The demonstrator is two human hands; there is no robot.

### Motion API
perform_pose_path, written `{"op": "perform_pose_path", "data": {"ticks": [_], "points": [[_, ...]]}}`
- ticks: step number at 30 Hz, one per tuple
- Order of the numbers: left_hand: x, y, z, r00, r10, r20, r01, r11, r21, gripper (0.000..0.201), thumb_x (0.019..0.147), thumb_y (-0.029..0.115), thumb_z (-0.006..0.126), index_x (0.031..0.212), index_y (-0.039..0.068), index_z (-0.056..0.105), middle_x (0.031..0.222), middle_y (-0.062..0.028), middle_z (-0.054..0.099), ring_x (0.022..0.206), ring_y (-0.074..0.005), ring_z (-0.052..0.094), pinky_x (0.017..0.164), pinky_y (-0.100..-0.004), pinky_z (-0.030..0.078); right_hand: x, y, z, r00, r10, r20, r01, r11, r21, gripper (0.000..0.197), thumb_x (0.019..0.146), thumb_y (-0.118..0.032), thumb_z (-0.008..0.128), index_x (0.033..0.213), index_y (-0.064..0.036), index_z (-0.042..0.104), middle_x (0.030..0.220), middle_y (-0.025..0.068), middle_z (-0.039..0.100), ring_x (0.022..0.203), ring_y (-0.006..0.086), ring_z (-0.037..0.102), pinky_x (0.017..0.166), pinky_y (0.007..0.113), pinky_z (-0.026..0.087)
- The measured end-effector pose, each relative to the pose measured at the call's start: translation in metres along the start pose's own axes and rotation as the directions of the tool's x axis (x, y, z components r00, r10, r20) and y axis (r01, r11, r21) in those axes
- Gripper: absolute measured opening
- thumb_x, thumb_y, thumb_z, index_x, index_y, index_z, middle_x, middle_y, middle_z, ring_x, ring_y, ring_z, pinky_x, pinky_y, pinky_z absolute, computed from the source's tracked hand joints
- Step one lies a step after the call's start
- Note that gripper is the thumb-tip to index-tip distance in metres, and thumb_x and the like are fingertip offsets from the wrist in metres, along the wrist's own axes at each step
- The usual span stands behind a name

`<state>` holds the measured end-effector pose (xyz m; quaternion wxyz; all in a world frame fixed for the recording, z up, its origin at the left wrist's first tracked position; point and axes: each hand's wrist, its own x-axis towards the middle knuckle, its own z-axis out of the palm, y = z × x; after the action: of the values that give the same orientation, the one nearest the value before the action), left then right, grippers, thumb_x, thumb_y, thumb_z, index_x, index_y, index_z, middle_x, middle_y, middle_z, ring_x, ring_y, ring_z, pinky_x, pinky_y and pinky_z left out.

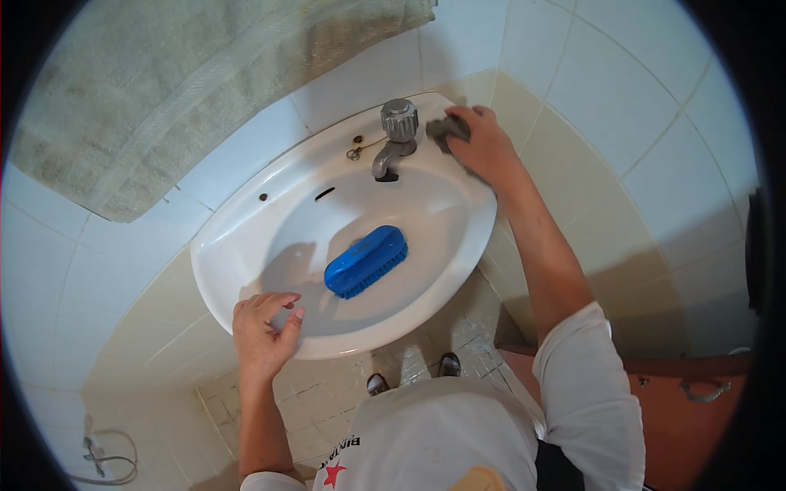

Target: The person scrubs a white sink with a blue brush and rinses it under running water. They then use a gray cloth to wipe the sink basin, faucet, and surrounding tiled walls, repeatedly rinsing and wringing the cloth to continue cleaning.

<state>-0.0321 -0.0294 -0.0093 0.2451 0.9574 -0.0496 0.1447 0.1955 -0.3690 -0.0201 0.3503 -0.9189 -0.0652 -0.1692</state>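
A white washbasin (217,233) fills the middle of the head view. Inside its bowl lies a blue scrubbing brush (366,260), bristles toward the front right. My right hand (481,147) is at the basin's back right corner, fingers closed round a crumpled dark grey-brown piece (446,131), perhaps a rag or scouring pad, pressed against the ledge. Beside it stands a metal tap (395,155) with a ribbed, clear-looking knob. Over the basin's front left rim hovers my left hand (266,331), its fingers curved and apart with nothing in them; whether it touches the rim I cannot tell.
A plug chain (368,149) lies left of the tap. Above the basin at the left hangs a beige towel (196,90). Tiled walls close in behind and right. A reddish-brown cabinet (679,417) stands at the lower right, and a shower hose (110,458) is at the lower left.
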Motion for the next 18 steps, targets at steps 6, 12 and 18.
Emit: {"op": "perform_pose_path", "data": {"ticks": [6, 12, 18], "points": [[0.001, -0.003, 0.010, 0.997, -0.030, -0.071, 0.030, 1.000, 0.001, 0.011, 0.078, 0.014, 0.070, 0.088, 0.010, 0.071, 0.084, -0.0054, 0.069, 0.082, -0.0238, 0.061, 0.080, -0.0348, 0.043, 0.079, 0.042, 0.008, 0.979, -0.095, 0.180, -0.007, 0.869, 0.496, 0.044, 0.079, -0.022, 0.069, 0.121, -0.0122, 0.060, 0.110, 0.0162, 0.064, 0.106, 0.0290, 0.060, 0.093, 0.035, 0.046], [-0.011, -0.020, 0.011, 0.988, -0.144, -0.047, 0.142, 0.989, -0.051, 0.009, 0.082, 0.011, 0.067, 0.090, 0.008, 0.071, 0.087, -0.0080, 0.068, 0.087, -0.0239, 0.057, 0.082, -0.0342, 0.044, -0.005, 0.062, 0.026, 0.908, -0.273, -0.319, 0.415, 0.695, 0.587, 0.044, 0.068, -0.010, 0.075, 0.111, -0.0119, 0.065, 0.126, 0.0137, 0.055, 0.118, 0.0284, 0.054, 0.096, 0.036, 0.045], [-0.007, -0.017, 0.010, 0.992, -0.125, 0.002, 0.125, 0.992, 0.007, 0.008, 0.084, 0.012, 0.066, 0.087, 0.005, 0.070, 0.085, -0.0076, 0.067, 0.088, -0.0243, 0.056, 0.082, -0.0343, 0.044, -0.174, 0.009, 0.062, 0.803, 0.167, -0.572, 0.400, 0.560, 0.726, 0.063, 0.085, -0.020, 0.062, 0.139, -0.0034, 0.036, 0.146, 0.0243, 0.032, 0.136, 0.0361, 0.032, 0.112, 0.045, 0.026]]}}
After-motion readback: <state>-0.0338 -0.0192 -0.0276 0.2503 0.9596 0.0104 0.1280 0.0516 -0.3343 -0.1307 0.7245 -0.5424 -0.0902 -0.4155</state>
